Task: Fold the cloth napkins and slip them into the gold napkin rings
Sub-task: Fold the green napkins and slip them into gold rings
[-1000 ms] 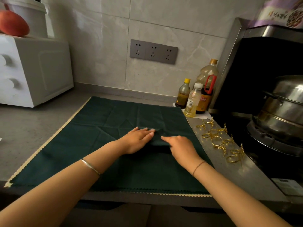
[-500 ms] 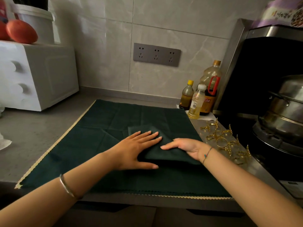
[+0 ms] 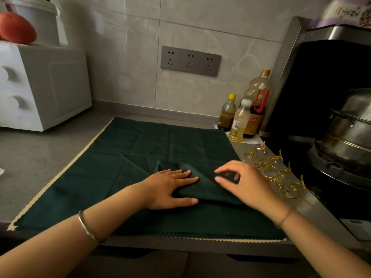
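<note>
View: head.
Folded napkin [image 3: 206, 189]: on the spread green cloth [image 3: 120, 157], toward the tabletop's [image 3: 30, 167] front edge.
Left hand [image 3: 170, 187]: flat, fingers straight, still pressing the napkin's left end.
Right hand [image 3: 247, 185]: lifted off the fold since half a second ago; fingers loosely curled, holding nothing.
Gold napkin rings [image 3: 271, 171]: at the tabletop's right edge, untouched.
Meaning: fold likely set; a ring probably comes next.

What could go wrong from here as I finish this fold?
Only the left hand presses the folded dark green cloth napkin; the right hand hovers above it, so the fold may spring open. The pile of gold napkin rings lies close beside the right hand, by the black stovetop; a sweep could scatter them.
</note>
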### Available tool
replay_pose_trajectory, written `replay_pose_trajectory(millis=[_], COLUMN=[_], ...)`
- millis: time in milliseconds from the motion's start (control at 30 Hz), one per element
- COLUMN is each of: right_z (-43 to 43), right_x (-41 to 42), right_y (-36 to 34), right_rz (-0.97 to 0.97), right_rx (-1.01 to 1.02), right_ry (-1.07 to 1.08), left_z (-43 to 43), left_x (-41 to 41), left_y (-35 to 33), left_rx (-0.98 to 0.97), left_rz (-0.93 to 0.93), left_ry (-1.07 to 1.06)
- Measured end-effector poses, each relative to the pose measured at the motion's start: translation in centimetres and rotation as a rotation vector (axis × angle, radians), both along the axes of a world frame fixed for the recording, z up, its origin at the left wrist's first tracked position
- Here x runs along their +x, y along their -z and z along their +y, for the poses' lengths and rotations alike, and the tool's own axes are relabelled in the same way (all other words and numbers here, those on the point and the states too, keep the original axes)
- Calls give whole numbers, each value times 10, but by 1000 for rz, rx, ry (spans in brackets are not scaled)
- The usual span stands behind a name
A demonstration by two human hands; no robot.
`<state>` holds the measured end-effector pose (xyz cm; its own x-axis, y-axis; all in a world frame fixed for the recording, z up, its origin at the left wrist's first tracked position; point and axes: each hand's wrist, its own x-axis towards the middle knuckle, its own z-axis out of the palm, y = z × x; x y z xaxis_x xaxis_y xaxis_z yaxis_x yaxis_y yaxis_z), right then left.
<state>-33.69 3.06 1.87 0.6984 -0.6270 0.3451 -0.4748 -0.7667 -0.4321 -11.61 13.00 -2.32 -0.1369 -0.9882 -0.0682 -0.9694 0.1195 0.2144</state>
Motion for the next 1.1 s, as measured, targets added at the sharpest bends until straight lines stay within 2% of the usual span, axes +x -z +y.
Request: replay_pose_trajectory(millis=[100, 167, 233, 433, 533, 633, 767, 900, 1033, 1100], right_z=[21, 24, 22, 21, 18, 6, -11, -18, -19, -20], right_x=[-4, -3, -1, 4, 5, 6, 11, 18, 20, 20], right_y=[15, 27, 35, 41, 42, 40, 37, 34, 28, 25], right_rz=[146, 198, 186, 102, 41, -49, -126, -72, 72, 157], right_rx=[-155, -238, -305, -304, -173, 72, 358, 372, 270, 227], right_ry=[-144, -165, -168, -70, -9, 83, 136, 182, 195, 208], left_z=[-1, -1, 0, 5, 0, -13, -39, -57, -61, -58], left_x=[0, -2, -3, 11, 26, 40, 45, 47, 45, 40], left_y=[-2, -3, -4, -10, -10, -13, -9, -1, -2, -6], left_rx=[20, 20, 5, -158, -213, -279, -318, -342, -327, -429], left_rz=[3, -10, 13, 73, 175, 376, 489, 480, 331, 264], left_ry=[19, 32, 35, 56, 21, -50, -217, -351, -444, -444])
